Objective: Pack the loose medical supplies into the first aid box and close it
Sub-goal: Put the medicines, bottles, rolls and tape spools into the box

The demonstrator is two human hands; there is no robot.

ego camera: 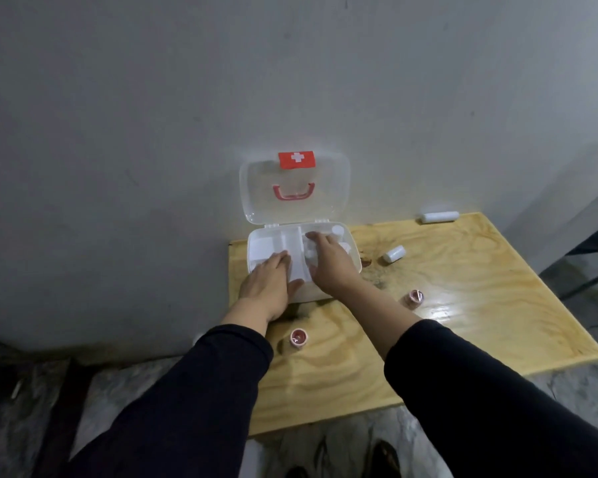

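Inside the open white plastic first aid box (pixel 354 251), right hand (pixel 330 262) among small white bottles, grip unclear, left hand (pixel 268 282) flat beside it, empty.

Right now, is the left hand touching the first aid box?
Touching. The head view shows the left hand lying flat on the near left part of the open first aid box, with its fingers resting on the white tray and no gap visible.
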